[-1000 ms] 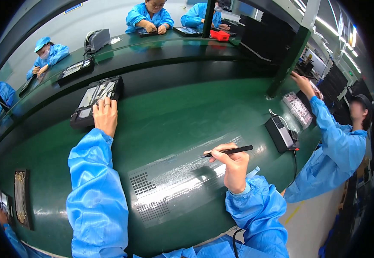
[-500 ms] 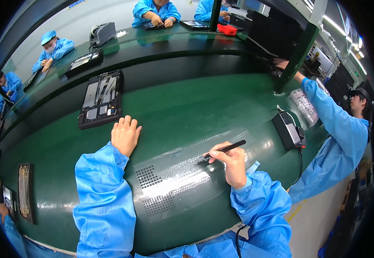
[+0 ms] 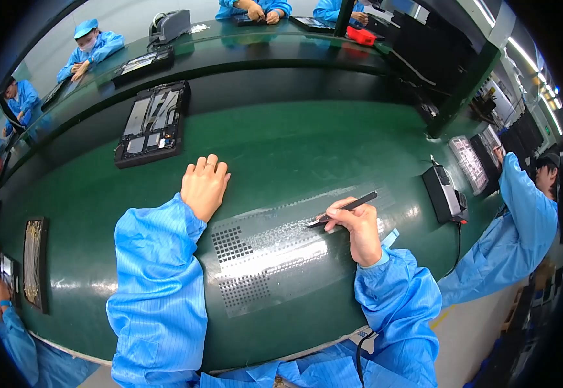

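Note:
In front of me a clear plastic sheet (image 3: 294, 288) lies on the green work surface, with small black square pads (image 3: 231, 244) in rows at its left end. My right hand (image 3: 357, 227) grips slim black tweezers (image 3: 359, 202) like a pen, the tips low over the upper part of the sheet. What sits between the tips is too small to make out. My left hand (image 3: 204, 185) rests on the surface above the sheet's left corner, fingers extended and holding nothing. Beyond it stands an open black device casing (image 3: 153, 126) with grey parts and ribbon cables inside.
To the right are a black-and-grey tape dispenser-like box (image 3: 446, 192) with a cord and a clear tray (image 3: 467, 163) of small parts. A narrow dark box (image 3: 34, 265) of thin strips lies left. A green post (image 3: 465, 90) rises at right. Co-workers in blue sit around.
The view has shifted a little. My right hand still holds the tweezers over the sheet, their angle slightly changed. The co-worker at right has drawn an arm back toward the tray area.

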A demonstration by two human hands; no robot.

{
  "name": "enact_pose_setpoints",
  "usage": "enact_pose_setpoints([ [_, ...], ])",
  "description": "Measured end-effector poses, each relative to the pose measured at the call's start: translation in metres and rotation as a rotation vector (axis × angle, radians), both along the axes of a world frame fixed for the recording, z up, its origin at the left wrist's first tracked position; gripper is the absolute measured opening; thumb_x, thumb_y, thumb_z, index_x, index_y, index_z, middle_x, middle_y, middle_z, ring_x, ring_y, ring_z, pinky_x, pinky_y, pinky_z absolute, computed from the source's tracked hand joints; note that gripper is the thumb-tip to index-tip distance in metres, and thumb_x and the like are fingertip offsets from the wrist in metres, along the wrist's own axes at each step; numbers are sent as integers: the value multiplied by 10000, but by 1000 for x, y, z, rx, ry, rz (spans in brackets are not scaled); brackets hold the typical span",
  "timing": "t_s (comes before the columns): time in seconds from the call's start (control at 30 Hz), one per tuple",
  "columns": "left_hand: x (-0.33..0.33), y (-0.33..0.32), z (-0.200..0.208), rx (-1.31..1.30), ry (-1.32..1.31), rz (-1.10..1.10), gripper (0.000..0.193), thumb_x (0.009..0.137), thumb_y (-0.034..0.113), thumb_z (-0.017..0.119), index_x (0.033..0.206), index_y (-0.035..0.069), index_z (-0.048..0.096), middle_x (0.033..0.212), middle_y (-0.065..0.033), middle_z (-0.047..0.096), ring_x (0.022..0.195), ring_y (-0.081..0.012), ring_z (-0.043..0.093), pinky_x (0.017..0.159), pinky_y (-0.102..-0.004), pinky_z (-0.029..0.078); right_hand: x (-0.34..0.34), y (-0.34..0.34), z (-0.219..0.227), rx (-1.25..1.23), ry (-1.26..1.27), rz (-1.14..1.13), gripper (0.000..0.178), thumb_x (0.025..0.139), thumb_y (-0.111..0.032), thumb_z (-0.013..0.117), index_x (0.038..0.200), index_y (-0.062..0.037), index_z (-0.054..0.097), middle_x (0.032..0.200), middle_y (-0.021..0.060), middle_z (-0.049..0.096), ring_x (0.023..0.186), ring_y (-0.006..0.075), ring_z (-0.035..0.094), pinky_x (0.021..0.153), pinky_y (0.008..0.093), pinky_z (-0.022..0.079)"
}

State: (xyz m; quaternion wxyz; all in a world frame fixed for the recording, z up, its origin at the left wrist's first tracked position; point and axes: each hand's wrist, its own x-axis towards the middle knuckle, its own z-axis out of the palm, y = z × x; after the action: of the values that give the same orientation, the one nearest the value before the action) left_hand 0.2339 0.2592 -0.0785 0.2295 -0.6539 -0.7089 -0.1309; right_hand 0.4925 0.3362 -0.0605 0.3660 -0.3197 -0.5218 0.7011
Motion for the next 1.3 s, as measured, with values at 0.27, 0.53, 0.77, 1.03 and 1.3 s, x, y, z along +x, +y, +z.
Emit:
enact_pose_setpoints([
  [0.27,1,3,-1,27,-2,-16,144,724,154,551,735,49,452,780,-86,432,737,-236,453,589,-335,375,1,3,0,1,-16,2,75,684,-25,567,720,38,552,688,137,590,591,167,551,579,247,424],
  [0.53,0,2,-1,-16,-39,-3,144,722,154,554,734,50,456,758,-81,444,729,-234,464,594,-326,386,-1,1,0,5,-13,-4,78,679,-23,573,717,44,555,685,130,586,585,161,548,579,248,424],
  [0.77,1,8,-2,-24,-57,-17,140,721,146,556,733,46,458,752,-85,446,726,-238,466,596,-330,392,1,3,-3,54,-39,24,80,689,-24,578,739,37,566,695,115,584,589,145,537,571,236,420],
  [1.03,3,17,-4,-7,-50,-36,124,717,134,557,731,53,464,743,-81,459,715,-233,479,588,-336,403,4,3,-6,127,-81,7,83,692,-27,580,745,34,563,719,109,591,645,153,556,610,234,424],
  [1.3,-2,7,4,-55,-38,-8,132,726,141,553,747,52,457,751,-80,450,734,-229,474,609,-331,403,-1,-17,2,616,-245,19,85,670,-76,610,730,-18,594,691,77,569,605,171,527,546,256,414],
])
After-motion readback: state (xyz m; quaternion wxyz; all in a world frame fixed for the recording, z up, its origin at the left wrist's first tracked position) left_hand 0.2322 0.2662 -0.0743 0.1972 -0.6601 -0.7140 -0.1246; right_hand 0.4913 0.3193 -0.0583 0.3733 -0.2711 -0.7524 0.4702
